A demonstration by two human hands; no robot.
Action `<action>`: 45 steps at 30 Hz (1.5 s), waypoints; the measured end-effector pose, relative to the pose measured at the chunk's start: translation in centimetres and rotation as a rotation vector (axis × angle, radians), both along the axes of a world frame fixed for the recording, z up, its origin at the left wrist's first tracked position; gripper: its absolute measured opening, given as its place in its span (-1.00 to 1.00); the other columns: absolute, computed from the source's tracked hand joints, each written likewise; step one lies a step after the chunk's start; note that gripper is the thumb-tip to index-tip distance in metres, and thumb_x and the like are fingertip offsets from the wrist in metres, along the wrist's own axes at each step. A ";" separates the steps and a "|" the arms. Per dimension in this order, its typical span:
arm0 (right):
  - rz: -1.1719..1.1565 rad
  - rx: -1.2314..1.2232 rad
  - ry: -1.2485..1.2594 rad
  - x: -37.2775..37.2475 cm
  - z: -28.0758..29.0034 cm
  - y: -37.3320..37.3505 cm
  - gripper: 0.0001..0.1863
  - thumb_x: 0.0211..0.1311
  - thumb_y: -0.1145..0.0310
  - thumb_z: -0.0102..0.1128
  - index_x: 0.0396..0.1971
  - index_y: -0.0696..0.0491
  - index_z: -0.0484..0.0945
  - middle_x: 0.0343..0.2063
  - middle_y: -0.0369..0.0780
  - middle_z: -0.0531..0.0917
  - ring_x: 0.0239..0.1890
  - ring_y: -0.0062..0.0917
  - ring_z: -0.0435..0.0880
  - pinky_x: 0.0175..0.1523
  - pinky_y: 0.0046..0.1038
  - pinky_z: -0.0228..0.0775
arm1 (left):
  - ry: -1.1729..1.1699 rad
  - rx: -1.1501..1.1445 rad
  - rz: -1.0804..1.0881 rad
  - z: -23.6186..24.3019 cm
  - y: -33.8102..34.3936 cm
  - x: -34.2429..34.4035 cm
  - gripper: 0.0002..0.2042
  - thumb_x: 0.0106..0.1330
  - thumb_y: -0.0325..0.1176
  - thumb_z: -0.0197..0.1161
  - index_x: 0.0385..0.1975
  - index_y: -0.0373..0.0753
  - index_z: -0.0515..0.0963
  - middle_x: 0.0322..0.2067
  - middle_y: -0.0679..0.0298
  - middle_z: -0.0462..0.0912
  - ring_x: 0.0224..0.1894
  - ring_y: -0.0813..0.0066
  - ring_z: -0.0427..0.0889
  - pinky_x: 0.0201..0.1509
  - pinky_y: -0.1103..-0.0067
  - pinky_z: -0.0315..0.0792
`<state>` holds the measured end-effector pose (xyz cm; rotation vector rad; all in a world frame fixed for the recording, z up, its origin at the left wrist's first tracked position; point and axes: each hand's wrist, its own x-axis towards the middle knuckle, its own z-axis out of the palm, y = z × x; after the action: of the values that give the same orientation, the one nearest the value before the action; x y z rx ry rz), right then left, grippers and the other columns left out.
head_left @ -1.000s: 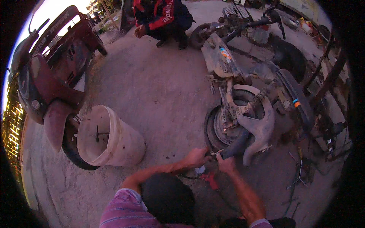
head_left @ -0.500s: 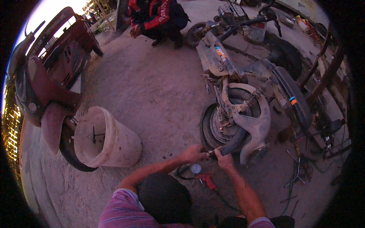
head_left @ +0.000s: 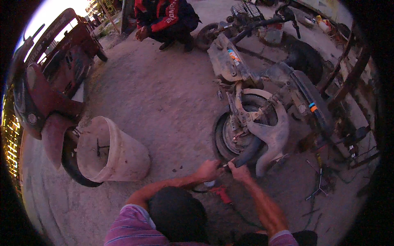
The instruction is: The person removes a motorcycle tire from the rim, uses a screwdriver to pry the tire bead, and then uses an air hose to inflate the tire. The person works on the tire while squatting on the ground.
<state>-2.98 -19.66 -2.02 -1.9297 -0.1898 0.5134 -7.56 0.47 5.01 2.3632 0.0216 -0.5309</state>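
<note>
My right hand (head_left: 240,172) is closed on a black inner tube (head_left: 251,152), which bulges out from the wheel (head_left: 230,137) of a motorbike lying on its side. Close to it, my left hand (head_left: 207,170) is closed too, with its fingertips at a small light-coloured piece by the tube. What exactly those fingers pinch is too small to make out. Below my left hand lies a red inflator gun (head_left: 223,194) with a hose. Its round gauge (head_left: 209,183) is partly hidden under that hand. A pale curved fender (head_left: 274,137) arches beside the tube.
A large pale bucket (head_left: 129,153) with a dark T-shaped tool inside stands at left, before a red three-wheeler (head_left: 53,98). A person (head_left: 168,20) squats at the far side. A cross-shaped wrench (head_left: 319,189) lies at right, near metal bars and other parts.
My left hand has shifted slightly down and now covers part of the gauge. My right hand keeps its hold on the inner tube. The whole view has shifted slightly.
</note>
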 end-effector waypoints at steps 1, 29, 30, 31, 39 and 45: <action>-0.005 -0.062 0.038 0.2 -0.3 0.0 -0.71 0.35 0.18 0.22 -0.11 0.07 0.61 -0.25 -0.23 0.67 -0.13 -0.46 0.63 0.05 -0.32 0.43 | -0.004 -0.026 -0.017 -0.3 0.1 0.2 -0.52 0.39 0.04 0.20 0.04 -0.28 0.52 -0.22 -0.12 0.70 -0.19 -0.18 0.69 -0.11 0.08 0.52; -0.102 0.401 -0.005 0.4 3.0 1.8 -0.71 0.22 0.39 0.35 -0.08 0.13 0.64 -0.25 -0.31 0.69 -0.13 -0.61 0.61 0.04 -0.47 0.46 | 0.333 -0.407 0.197 2.3 5.6 -8.7 -0.59 0.34 -0.10 0.31 -0.01 -0.32 0.56 -0.24 0.14 0.70 -0.16 0.26 0.69 -0.05 0.35 0.53; -0.066 0.390 0.045 0.6 2.7 1.6 -0.72 0.23 0.38 0.35 -0.08 0.13 0.64 -0.24 -0.30 0.69 -0.13 -0.61 0.61 0.04 -0.48 0.46 | 0.515 -0.515 0.203 1.2 5.2 -9.9 -0.57 0.35 -0.08 0.30 -0.01 -0.34 0.56 -0.25 0.17 0.70 -0.17 0.29 0.68 -0.05 0.37 0.53; -0.060 0.309 0.158 0.8 2.3 1.6 -0.73 0.24 0.38 0.35 -0.09 0.14 0.64 -0.22 -0.29 0.69 -0.12 -0.61 0.61 0.05 -0.48 0.46 | 0.700 -0.622 0.208 0.0 4.6 -11.2 -0.55 0.35 -0.06 0.29 -0.02 -0.35 0.57 -0.26 0.20 0.70 -0.19 0.31 0.66 -0.06 0.38 0.52; -0.075 0.369 0.113 1.0 1.0 1.8 -0.71 0.26 0.36 0.33 -0.09 0.19 0.62 -0.26 -0.27 0.70 -0.24 -0.59 0.67 -0.04 -0.48 0.53 | 0.889 -0.530 0.204 -8.1 -0.7 -13.0 -0.39 0.31 0.17 0.28 0.07 -0.29 0.54 -0.14 0.14 0.65 -0.21 0.30 0.64 -0.13 0.37 0.54; -0.043 0.348 0.129 1.2 0.9 1.7 -0.71 0.26 0.39 0.34 -0.07 0.20 0.59 -0.28 -0.26 0.71 -0.24 -0.58 0.68 -0.05 -0.49 0.53 | 0.966 -0.648 0.355 -9.1 -1.8 -12.6 -0.40 0.34 0.18 0.25 0.10 -0.26 0.52 -0.14 0.23 0.64 -0.18 0.35 0.60 -0.14 0.38 0.50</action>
<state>-1.83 -17.94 -1.12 -1.5537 -0.1437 0.5358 -20.17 -1.30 -4.13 1.2717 0.5956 -1.2221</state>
